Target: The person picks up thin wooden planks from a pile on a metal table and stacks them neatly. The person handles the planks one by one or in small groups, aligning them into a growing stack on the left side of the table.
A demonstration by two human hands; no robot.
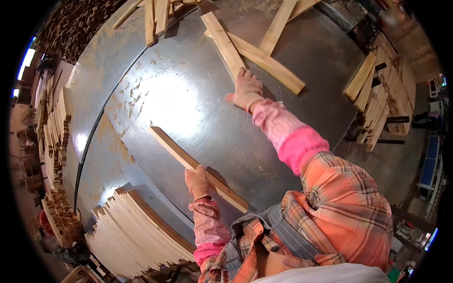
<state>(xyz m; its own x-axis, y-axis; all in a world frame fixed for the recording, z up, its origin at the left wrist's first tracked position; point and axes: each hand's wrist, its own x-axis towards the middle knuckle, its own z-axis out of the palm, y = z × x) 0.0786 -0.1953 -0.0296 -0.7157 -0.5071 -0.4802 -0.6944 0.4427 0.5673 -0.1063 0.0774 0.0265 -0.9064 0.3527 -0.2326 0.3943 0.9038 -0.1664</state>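
Observation:
My gloved left hand [197,181] is closed around a long wooden strip [172,148] that slants across the near part of the metal table [188,108]. Reaching farther out, my right hand [247,90], also gloved, grips the near end of another wooden slat [222,42]. That slat's far part lies over a crossing wooden board [269,61], whose near end points right. One more board [279,26] runs off from it toward the far edge. The fingertips of both hands are partly hidden by the wood.
A neat stack of wooden strips [137,236] stands at the near left. More slats [158,19] lie at the table's far left. Stacked boards [373,101] rest on a rack at the right, with dark bars sticking out. A dark seam [96,125] curves across the tabletop.

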